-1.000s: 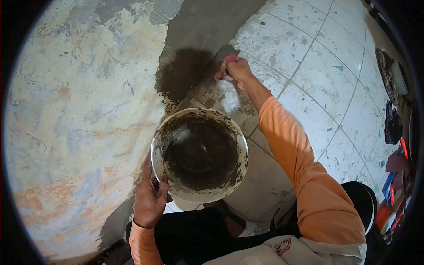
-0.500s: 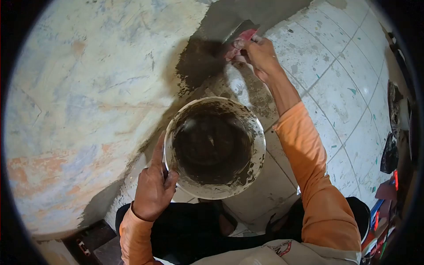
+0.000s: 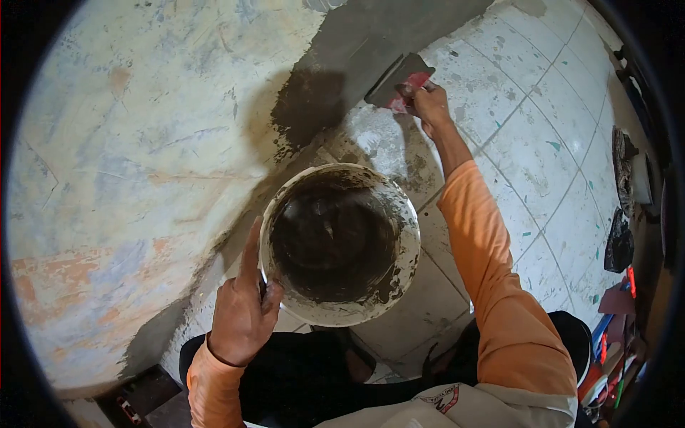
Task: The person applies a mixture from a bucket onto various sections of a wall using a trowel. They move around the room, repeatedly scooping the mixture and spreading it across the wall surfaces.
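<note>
My right hand (image 3: 431,110) is closed around the red handle of a wide putty knife (image 3: 401,84). Its grey-smeared blade faces up and to the left, near the foot of the wall, beside a patch of wet grey plaster (image 3: 371,43). A round whitish bucket (image 3: 412,250) stands between my arms, its inside walls coated with dark wet mortar (image 3: 332,242). At its left side my left hand (image 3: 246,314) grips the bucket, thumb by the rim and index finger stretched along the outside. The other left fingers are partly hidden.
A patchy cream wall (image 3: 143,178) rises on the left. White floor tiles (image 3: 528,164) spotted with mortar spread to the right. Black bags (image 3: 619,242) and assorted coloured items (image 3: 614,328) lie along the right edge. A dark box (image 3: 146,392) sits at lower left.
My right hand has drawn the putty knife down and away from the wall, turning its blade so its broad face shows. The left hand keeps its hold on the bucket. The view has shifted slightly.
</note>
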### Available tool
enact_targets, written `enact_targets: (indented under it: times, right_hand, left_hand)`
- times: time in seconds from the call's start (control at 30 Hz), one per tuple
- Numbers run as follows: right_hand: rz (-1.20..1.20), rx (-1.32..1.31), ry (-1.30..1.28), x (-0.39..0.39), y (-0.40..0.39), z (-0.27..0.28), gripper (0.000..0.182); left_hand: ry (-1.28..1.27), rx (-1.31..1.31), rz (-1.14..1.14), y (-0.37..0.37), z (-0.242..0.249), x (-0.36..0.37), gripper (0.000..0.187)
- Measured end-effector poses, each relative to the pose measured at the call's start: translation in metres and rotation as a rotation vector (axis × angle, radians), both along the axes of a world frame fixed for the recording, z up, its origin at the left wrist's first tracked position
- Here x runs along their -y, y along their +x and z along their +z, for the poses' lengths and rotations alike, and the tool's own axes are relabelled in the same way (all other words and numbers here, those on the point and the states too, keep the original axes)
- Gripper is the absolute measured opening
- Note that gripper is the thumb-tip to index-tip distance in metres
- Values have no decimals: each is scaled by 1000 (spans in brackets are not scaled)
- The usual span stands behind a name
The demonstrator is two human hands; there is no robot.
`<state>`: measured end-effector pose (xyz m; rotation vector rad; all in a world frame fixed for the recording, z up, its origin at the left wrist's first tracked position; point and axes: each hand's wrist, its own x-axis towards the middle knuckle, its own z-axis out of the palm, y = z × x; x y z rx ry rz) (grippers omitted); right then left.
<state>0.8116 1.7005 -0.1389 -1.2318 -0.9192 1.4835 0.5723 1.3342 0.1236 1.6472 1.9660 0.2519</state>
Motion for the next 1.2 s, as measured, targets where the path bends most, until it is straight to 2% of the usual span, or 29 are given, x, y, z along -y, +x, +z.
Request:
enact_targets:
  times: [0.07,0.13,0.17,0.23,0.3,0.37,0.43,0.47,0.53,0.57,0.63,0.67,0.7,0.77,0.87,0.9,1.0,1.03,1.07,1.13,1.2]
  right_hand:
    - [-52,-9,11,2,-18,15,16]
    - [-77,-221,57,-3,-36,27,12]
    - [-69,-136,58,-4,-45,37,9]
    - [-91,-139,165,7,-68,70,13]
    - [-62,167,333,12,-90,89,20]
    - [-137,469,536,37,-113,112,26]
    - [-307,571,776,70,-116,123,30]
    - [-318,573,772,84,-105,129,30]
    - [105,316,402,101,-71,137,19]
    - [102,312,406,98,-54,125,19]
    - [147,8,356,84,-23,86,17]
    - [40,-94,210,76,-14,76,14]
    - [-42,111,244,60,-3,55,15]
    - [-39,47,129,24,11,-3,18]
    - [-131,44,54,1,2,-15,21]
    - [-122,216,94,-31,-6,-59,27]
    - [-175,273,87,-53,-34,-42,34]
    - [-150,119,67,-35,-36,1,37]
    - [-146,117,68,-37,-38,13,37]
    - [-19,-53,-24,-42,-39,30,16]
    - [-14,-49,3,-39,-41,45,15]
  left_hand:
    - [-7,7,8,1,0,0,94]
    - [-40,-7,32,2,2,-1,93]
    - [-36,-11,22,2,5,-3,93]
    - [-129,26,126,6,9,-5,92]
    - [-118,49,122,5,6,-7,91]
    - [-109,72,116,4,3,-9,90]
    - [-60,104,119,4,2,-11,78]
    - [-60,101,108,4,1,-11,78]
    - [-65,102,105,0,1,-10,78]
    - [-61,97,103,-1,3,-9,78]
    - [-83,92,127,0,3,-7,79]
    - [-83,94,129,0,1,-7,79]
    - [-67,117,134,0,0,-6,79]
    - [-49,141,136,1,0,-6,79]
    - [-47,104,107,3,4,-8,81]
    - [-66,87,103,3,4,-8,81]
    - [-132,43,111,5,10,-12,87]
    - [-176,15,113,5,12,-13,91]
    - [-176,14,117,5,12,-12,91]
    - [-135,34,106,6,10,-10,93]
    - [-143,39,107,4,9,-8,93]
